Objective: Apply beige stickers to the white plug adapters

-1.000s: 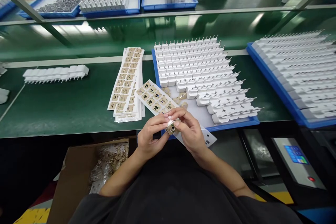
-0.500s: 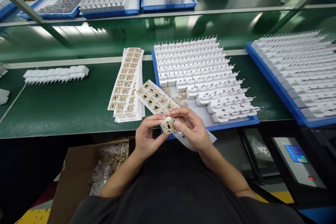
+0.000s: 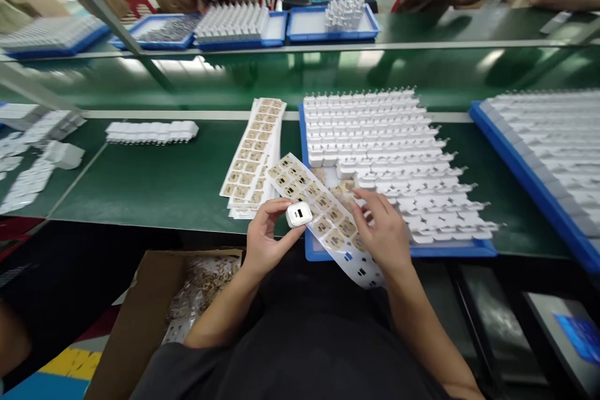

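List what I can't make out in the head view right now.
- White piece: its back is turned away, behind the left hand.
- Right hand: blur and small size hide whether its fingertips grip a tan cutout.
- Right-hand blue tray: far side cut off by the right edge.
- Display screen: blurred, unreadable.
- Cardboard box: bottom hidden under scraps.

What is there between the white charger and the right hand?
In the head view, the sticker sheet lies between the charger and the right hand, partly over the blue tray.
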`<state>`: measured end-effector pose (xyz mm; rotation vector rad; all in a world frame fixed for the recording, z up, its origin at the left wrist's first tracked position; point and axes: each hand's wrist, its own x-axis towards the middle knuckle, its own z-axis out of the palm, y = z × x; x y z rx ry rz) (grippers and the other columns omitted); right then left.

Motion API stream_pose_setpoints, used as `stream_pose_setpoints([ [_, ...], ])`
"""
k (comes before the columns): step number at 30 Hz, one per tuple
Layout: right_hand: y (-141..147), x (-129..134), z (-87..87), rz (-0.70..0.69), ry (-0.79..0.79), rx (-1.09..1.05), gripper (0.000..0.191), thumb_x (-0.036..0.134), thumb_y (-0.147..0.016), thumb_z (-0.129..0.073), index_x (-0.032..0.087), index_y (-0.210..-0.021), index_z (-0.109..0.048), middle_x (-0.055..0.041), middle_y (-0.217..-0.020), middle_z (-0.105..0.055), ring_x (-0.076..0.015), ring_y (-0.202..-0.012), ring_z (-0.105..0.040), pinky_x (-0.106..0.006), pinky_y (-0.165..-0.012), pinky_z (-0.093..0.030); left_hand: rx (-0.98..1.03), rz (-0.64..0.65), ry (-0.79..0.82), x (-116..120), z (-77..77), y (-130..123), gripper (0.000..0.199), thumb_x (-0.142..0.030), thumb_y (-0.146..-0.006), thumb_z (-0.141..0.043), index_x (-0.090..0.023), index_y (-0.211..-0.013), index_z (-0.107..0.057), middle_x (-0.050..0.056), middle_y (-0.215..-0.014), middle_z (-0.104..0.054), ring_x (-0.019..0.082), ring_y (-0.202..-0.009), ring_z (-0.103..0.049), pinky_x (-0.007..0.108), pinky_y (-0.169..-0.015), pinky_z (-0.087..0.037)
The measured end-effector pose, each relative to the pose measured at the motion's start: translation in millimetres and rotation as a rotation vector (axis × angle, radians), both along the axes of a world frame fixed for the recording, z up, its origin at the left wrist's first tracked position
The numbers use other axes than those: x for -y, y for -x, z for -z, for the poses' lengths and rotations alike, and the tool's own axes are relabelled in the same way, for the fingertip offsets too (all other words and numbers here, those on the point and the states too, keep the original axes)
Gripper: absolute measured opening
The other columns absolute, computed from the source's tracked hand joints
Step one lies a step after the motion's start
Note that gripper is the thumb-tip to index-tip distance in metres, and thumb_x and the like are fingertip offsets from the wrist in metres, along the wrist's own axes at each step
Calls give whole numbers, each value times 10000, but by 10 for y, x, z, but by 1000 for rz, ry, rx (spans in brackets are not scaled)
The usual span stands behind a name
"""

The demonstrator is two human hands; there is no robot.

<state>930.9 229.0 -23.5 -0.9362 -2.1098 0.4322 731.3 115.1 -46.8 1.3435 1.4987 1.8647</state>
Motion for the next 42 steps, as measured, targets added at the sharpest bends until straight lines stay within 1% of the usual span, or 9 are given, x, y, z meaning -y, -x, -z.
stream_pose_setpoints([
  [5,29,-70,127,-17,-44,94,173,292,-988,-549,199,-1087,-656,-54,-1059,-686,-111,-632,-587,-266,-626,-516,-312,-324,247,-1,1,681,393,-335,-821,-745,-199,-1167,-616,86,-1114,-673,218,-992,-662,351,-888,-549],
  [9,-10,-54,173,-96,-39,82,185,324,-998,-532,201,-1070,-648,-47,-1034,-679,-101,-606,-574,-255,-597,-511,-593,-622,531,-75,32,1673,356,-388,-841,-674,-175,-1121,-620,79,-1059,-676,218,-949,-649,334,-858,-527],
  [14,-68,-36,159,-128,-23,115,190,350,-1003,-516,218,-1068,-636,-31,-976,-684,-114,-590,-584,-274,-603,-517,-597,-786,660,-184,66,2774,274,-319,-809,-668,-120,-981,-592,84,-968,-645,209,-913,-607,338,-898,-475],
  [20,-88,-29,194,-143,-32,134,165,302,-997,-527,213,-1088,-631,-65,-1022,-680,-213,-883,-665,-347,-784,-540,-623,-837,718,-114,-29,3204,368,-351,-786,-706,-60,-973,-581,67,-910,-634,214,-944,-570,387,-937,-444],
  [26,-178,91,56,-171,46,95,159,177,-983,-526,199,-1107,-624,-73,-1010,-671,-213,-936,-630,-356,-839,-521,-746,-685,565,-192,-88,2431,443,-374,-867,-645,-81,-1198,-611,138,-1162,-663,327,-1135,-545,521,-1025,-401],
  [29,-225,167,20,-191,102,111,168,162,-979,-533,201,-1111,-629,-71,-1007,-668,-207,-932,-620,-352,-823,-517,-836,-334,419,-213,-145,1524,264,-388,-914,-619,-219,-1106,-688,44,-1130,-709,263,-1116,-606,422,-1013,-468],
  [32,-310,260,50,-218,117,189,176,209,-965,-588,204,-1135,-634,-81,-1052,-665,-226,-968,-613,-383,-838,-504,-925,182,198,-186,-183,612,193,-287,-950,-597,-225,-1109,-687,54,-1167,-719,255,-1239,-573,433,-1086,-437],
  [34,-403,327,80,-243,122,242,218,247,-958,-617,211,-1173,-626,-85,-1090,-659,-235,-996,-608,-400,-856,-491,-982,349,168,-165,-163,183,271,-326,-962,-590,-218,-1201,-659,79,-1278,-679,273,-1326,-515,461,-1128,-400],
  [42,-624,517,104,-238,80,339,320,288,-964,-605,231,-1279,-602,-86,-1103,-655,-237,-1007,-585,-405,-869,-449,-1047,483,198,-69,-1,-255,489,-413,-983,-544,-180,-1412,-505,105,-1413,-595,284,-1390,-472,502,-1220,-266],
])
